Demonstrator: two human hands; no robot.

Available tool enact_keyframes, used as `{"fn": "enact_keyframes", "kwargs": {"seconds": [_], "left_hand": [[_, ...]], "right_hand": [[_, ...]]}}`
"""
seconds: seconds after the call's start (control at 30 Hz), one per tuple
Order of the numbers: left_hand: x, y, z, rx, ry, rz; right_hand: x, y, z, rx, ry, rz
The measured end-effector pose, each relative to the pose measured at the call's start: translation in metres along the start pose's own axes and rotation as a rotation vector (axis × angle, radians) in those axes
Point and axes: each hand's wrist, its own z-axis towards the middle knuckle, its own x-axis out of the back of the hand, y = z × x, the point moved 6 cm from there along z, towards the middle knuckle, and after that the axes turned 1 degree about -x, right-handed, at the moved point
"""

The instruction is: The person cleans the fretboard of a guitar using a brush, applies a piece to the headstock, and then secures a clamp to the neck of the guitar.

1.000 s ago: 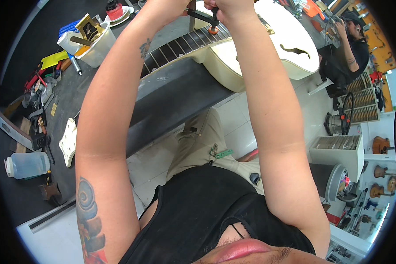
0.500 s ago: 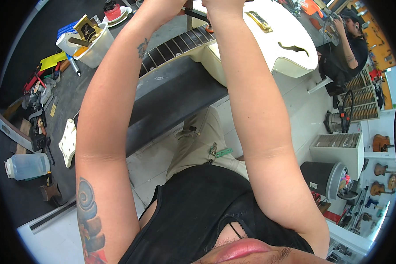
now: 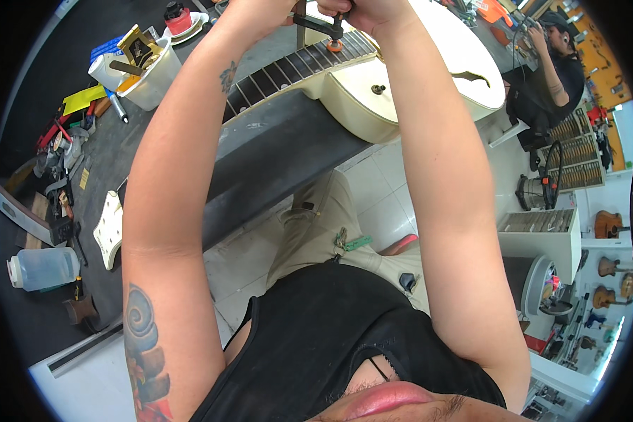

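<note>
A cream hollow-body electric guitar (image 3: pixel 355 95) lies across the bench with its dark fretboard (image 3: pixel 288 74) facing up and its white headstock (image 3: pixel 109 228) at the left. Over the frets near the body stands a black clamp (image 3: pixel 320 27), its orange pad touching the fretboard. My left hand (image 3: pixel 271 13), partly cut off by the top edge, is closed at the clamp's left end. My right hand (image 3: pixel 373 13) has its fingers closed around the top of the clamp's screw. My right forearm hides part of the guitar body, including the pickup.
A white tub of supplies (image 3: pixel 151 74), a red-filled jar (image 3: pixel 178 20) and scattered hand tools (image 3: pixel 63 151) stand along the left. A translucent bottle (image 3: pixel 46 269) lies nearby. At the right a person (image 3: pixel 552 77) sits on a stool; guitars (image 3: pixel 608 225) hang beyond.
My right hand and forearm have shifted right, uncovering the clamp's screw, its orange pad and a dark knob on the guitar body. My left arm has hardly moved.
</note>
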Motion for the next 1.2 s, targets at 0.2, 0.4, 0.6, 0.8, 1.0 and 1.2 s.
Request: {"fn": "enact_keyframes", "kwargs": {"seconds": [0.2, 0.4, 0.6, 0.8, 1.0, 1.2], "left_hand": [[0.002, -0.003, 0.002, 0.002, -0.003, 0.087], [0.0, -0.005, 0.005, 0.001, 0.0, 0.008], [0.005, -0.005, 0.005, -0.018, 0.015, 0.12], [0.002, 0.003, -0.003, -0.023, 0.054, 0.185], [0.003, 0.009, -0.007, -0.03, 0.082, 0.215], [-0.011, 0.036, -0.055, -0.272, 0.312, 0.888]], "right_hand": [[-0.004, 0.001, 0.0, 0.104, 0.258, 0.003], [0.004, -0.007, 0.0, 0.475, 0.384, -0.503], [-0.009, -0.016, -0.005, 0.96, 0.623, -1.437], [0.002, -0.017, -0.01, 0.583, 0.701, -1.017], [0.02, -0.023, -0.052, 0.358, 0.547, -0.633], [-0.016, -0.007, -0.189, 0.365, 0.502, -0.846]]}}
